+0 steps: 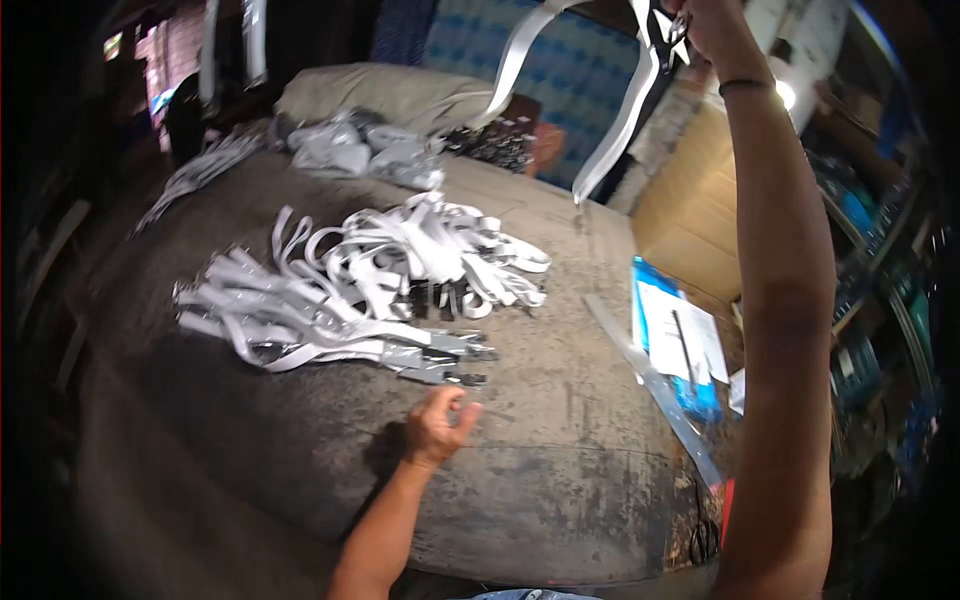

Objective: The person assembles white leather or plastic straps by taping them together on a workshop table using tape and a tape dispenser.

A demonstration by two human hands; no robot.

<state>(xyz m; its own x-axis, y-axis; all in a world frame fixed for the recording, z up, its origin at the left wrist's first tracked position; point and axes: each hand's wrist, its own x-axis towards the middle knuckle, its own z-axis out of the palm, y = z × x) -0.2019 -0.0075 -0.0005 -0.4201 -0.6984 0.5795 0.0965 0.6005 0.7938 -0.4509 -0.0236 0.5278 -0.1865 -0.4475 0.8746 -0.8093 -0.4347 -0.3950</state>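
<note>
My right hand (712, 38) is raised high at the upper right, closed on white lanyards (628, 115) near their metal and dark fittings. Their flat bands hang in loops and loose ends above the table's far side. Low over the table, my left hand (438, 428) has loosely curled fingers with a gap to the thumb, and I see nothing in it. Just beyond it lie lanyards in clear plastic sleeves (300, 318), their dark ends toward the hand. Behind these is a tangled heap of loose white lanyards (425, 250).
The dark worn table (540, 470) carries clear plastic bags (360, 148) and more bundled strips (205, 170) at the back. On the right are a long ruler (655, 390), papers on a blue packet (680, 335), black scissors (704, 540) and a cardboard box (690, 200).
</note>
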